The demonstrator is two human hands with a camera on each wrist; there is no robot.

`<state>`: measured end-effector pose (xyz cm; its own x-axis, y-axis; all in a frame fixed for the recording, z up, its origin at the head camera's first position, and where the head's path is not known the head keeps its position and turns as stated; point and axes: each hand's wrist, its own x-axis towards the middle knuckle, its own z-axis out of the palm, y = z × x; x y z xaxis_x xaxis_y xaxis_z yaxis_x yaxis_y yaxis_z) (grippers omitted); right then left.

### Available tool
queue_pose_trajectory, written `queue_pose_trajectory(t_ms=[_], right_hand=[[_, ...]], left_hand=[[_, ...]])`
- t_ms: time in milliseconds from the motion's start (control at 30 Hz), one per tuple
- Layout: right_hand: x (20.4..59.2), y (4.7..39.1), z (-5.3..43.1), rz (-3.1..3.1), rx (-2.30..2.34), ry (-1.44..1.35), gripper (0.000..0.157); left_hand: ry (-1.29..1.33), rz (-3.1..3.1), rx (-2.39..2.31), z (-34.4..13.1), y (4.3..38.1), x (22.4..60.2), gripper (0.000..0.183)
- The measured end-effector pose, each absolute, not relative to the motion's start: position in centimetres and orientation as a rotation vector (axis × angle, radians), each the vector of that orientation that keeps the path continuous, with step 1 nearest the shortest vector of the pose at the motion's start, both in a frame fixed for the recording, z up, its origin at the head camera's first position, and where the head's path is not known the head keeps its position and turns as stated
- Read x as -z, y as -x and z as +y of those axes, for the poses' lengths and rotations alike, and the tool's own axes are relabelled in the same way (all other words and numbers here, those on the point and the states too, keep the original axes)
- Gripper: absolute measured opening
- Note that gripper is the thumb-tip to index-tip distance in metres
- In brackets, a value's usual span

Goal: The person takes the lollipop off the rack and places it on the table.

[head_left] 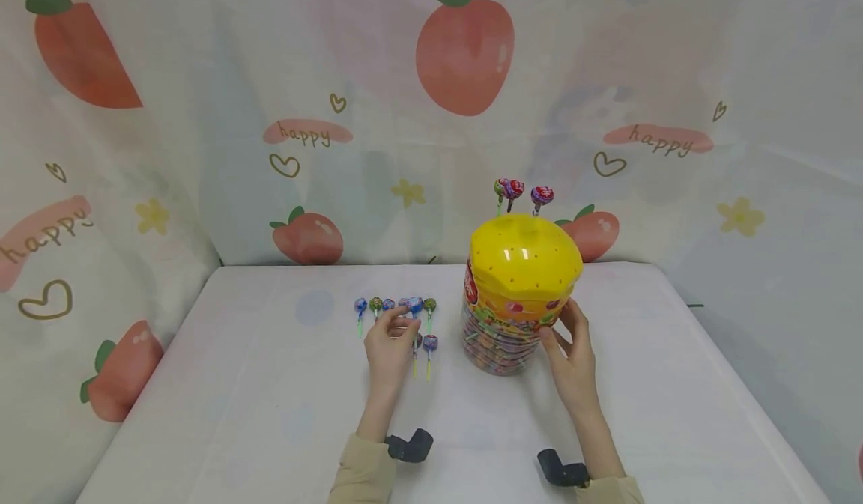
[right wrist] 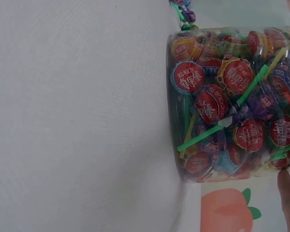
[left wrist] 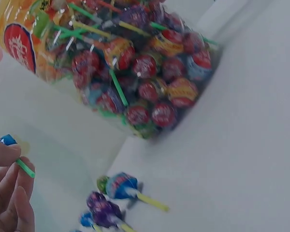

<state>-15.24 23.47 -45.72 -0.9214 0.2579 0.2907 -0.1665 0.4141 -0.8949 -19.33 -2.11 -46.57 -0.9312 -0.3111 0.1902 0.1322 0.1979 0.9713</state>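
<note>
In the head view my left hand [head_left: 389,347] is over the row of lollipops on the table. Its thumb and fingers pinch a lollipop [left wrist: 26,168] with a green stick and blue wrapper, plain in the left wrist view. A clear ribbed jar [head_left: 497,350] full of wrapped lollipops stands right of that hand, under a yellow lid [head_left: 526,253] dotted with small holes. Three lollipops [head_left: 542,195] stick up from the lid's far side. My right hand [head_left: 571,362] holds the jar's right side just below the lid, thumb toward the front and fingers curved behind.
Several loose lollipops [head_left: 430,343] lie left of the jar, sticks toward me, some partly hidden by the left hand. The white table [head_left: 270,414] meets a fruit-printed cloth backdrop [head_left: 377,212] behind the jar. Black wrist mounts [head_left: 411,446] jut inward from both forearms.
</note>
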Motion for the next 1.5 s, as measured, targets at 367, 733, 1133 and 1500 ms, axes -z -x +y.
queue_pose_trajectory(t_ms=[367,733,1133,1500], right_hand=[[45.5,15.1,23.3,-2.267,-1.535,0.044,0.067],[45.8,15.4,23.6,-2.282,-1.524,0.075,0.067],[45.8,15.3,23.5,-2.297,-1.504,0.068,0.066],[45.7,15.3,23.5,-2.3,-1.504,0.088,0.066]], left_hand=[[-0.355,-2.283,1.649,-3.4,18.9,49.3,0.024],[-0.43,-2.415,1.49,-4.1,19.1,50.8,0.021],[-0.393,-2.461,1.35,-4.1,18.9,51.3,0.021],[-0.396,-2.458,1.337,-4.1,18.9,51.3,0.02]])
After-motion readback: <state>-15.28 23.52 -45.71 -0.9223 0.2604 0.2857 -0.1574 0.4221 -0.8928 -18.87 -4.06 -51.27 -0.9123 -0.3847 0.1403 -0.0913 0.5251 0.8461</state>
